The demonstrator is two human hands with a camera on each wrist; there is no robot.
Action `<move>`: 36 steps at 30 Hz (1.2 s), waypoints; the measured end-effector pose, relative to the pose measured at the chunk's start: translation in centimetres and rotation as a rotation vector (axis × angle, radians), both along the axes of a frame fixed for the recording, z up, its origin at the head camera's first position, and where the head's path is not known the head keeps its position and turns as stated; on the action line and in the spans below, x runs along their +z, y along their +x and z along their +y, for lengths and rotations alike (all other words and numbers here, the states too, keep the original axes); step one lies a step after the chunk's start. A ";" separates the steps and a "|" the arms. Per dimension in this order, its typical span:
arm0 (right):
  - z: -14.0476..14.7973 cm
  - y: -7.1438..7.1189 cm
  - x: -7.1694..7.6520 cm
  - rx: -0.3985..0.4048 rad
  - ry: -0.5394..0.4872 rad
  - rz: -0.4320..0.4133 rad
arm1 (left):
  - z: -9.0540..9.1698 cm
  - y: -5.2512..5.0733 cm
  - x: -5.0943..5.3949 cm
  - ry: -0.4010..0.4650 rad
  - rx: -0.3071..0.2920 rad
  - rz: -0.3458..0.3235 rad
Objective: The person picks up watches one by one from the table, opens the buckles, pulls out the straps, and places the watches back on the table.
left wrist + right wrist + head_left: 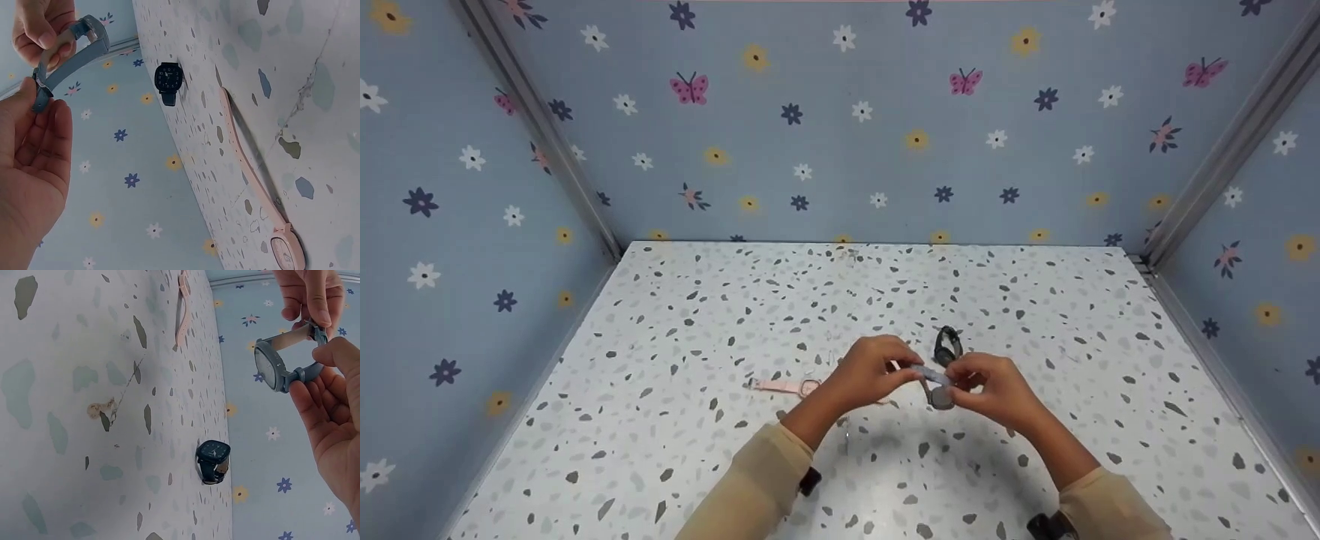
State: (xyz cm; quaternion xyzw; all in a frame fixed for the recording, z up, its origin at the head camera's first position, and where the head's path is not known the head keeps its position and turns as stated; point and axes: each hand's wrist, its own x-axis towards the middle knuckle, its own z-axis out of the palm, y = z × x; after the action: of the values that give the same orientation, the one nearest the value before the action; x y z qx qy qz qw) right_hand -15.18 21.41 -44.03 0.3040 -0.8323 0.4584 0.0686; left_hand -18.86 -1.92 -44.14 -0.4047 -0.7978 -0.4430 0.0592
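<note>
Both hands on a blue-grey watch, strap curved into a loop, table below; fastening looks midway.

Standing here I see the left hand and right hand each pinching the strap of the blue-grey watch, held up off the speckled table, its face hanging toward the person. Can't tell if the buckle is done up or coming undone; fingers cover part of it. Black watch sits on the table just beyond the hands, strap looped round, so that one looks done. Pink watch lies left of the hands, strap stretched out flat, not closed; if looping them is the work, I'd count it as left to do.
</note>
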 end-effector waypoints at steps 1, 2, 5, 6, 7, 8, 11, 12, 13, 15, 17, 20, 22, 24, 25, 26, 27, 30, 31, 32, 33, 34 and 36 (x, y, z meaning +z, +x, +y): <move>-0.1 0.2 0.4 -0.005 -0.003 -0.008 | -0.1 0.0 0.0 0.009 0.008 -0.019; -0.2 0.4 0.8 -0.006 -0.005 -0.012 | -0.1 0.0 0.0 0.014 0.017 -0.039; -0.3 0.7 1.3 -0.014 -0.012 -0.020 | -0.2 0.0 0.1 0.024 0.031 -0.102; -0.3 0.8 1.4 -0.016 -0.014 -0.020 | -0.2 0.0 0.1 0.029 0.032 -0.126; -0.3 0.8 1.4 -0.017 -0.016 -0.018 | -0.2 0.0 0.0 0.035 0.034 -0.149; -0.3 0.8 1.4 -0.018 -0.018 -0.017 | -0.3 0.0 0.0 0.042 0.035 -0.170; -0.3 0.8 1.4 -0.031 -0.022 -0.035 | -0.3 0.0 -0.1 0.065 0.041 -0.211; -0.3 0.8 1.4 -0.035 -0.023 -0.041 | -0.3 0.1 -0.1 0.069 0.045 -0.212; -0.3 0.8 1.4 -0.038 -0.024 -0.045 | -0.3 0.1 -0.1 0.071 0.050 -0.204; -0.4 0.8 1.4 -0.047 -0.026 -0.050 | -0.3 0.1 -0.1 0.078 0.060 -0.184; -0.4 0.8 1.4 -0.055 -0.027 -0.051 | -0.2 0.2 -0.1 0.088 0.076 -0.167; -0.5 0.8 1.4 -0.061 -0.027 -0.044 | -0.2 0.2 -0.2 0.117 0.097 -0.163; -0.5 0.9 1.3 -0.065 -0.031 -0.045 | -0.3 0.3 -0.2 0.145 0.106 -0.186; -0.5 0.9 1.2 -0.066 -0.039 -0.050 | -0.3 0.3 -0.3 0.175 0.116 -0.220; -0.5 0.9 1.2 -0.066 -0.044 -0.053 | -0.3 0.4 -0.3 0.191 0.121 -0.241; -0.5 1.0 1.2 -0.067 -0.050 -0.056 | -0.3 0.4 -0.4 0.210 0.127 -0.262; -0.6 1.0 1.2 -0.068 -0.057 -0.058 | -0.3 0.4 -0.4 0.223 0.137 -0.279; -0.6 1.0 1.4 -0.076 -0.069 -0.060 | -0.4 0.4 -0.3 0.263 0.156 -0.345; -0.7 1.1 1.4 -0.081 -0.072 -0.061 | -0.5 0.7 0.1 0.277 0.157 -0.368; -0.7 1.1 1.5 -0.085 -0.074 -0.061 | -0.6 1.0 0.6 0.285 0.161 -0.387; -0.7 1.1 1.5 -0.089 -0.074 -0.058 | -0.6 1.0 0.7 0.296 0.162 -0.413; -0.7 1.0 1.5 -0.094 -0.075 -0.056 | -0.7 1.0 0.8 0.310 0.158 -0.445; -0.7 1.0 1.5 -0.102 -0.078 -0.058 | -0.7 1.0 0.9 0.336 0.156 -0.500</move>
State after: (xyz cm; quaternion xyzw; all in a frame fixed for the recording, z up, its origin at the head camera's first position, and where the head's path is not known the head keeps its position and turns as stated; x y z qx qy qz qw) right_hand -14.15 20.75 -42.48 0.2448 -0.8299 0.4950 0.0798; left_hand -17.86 -2.62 -43.25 -0.2052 -0.7320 -0.6485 -0.0389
